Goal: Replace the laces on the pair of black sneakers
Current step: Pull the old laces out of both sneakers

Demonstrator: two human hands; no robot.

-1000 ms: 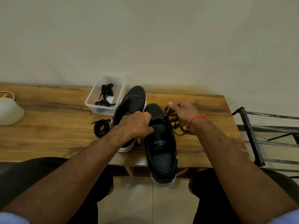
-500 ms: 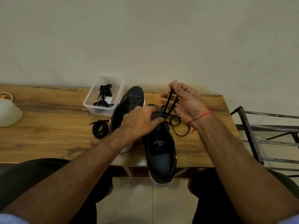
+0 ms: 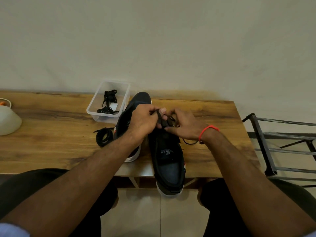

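Left hand (image 3: 143, 121) and right hand (image 3: 183, 124) both pinch a black lace (image 3: 159, 117) over a sneaker.

The near sneaker (image 3: 168, 156) lies on the table (image 3: 51, 134), its long axis pointing away from the person, directly beneath both hands, equally close.

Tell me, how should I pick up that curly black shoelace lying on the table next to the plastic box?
Pinch the coiled lace across its bundled loops, coming straight down from above. It lies flat on the table, wound into a ring, so squeezing the whole bunch probably lifts it together. Its loose tip pokes out to the left; pulling that would likely unwind it.
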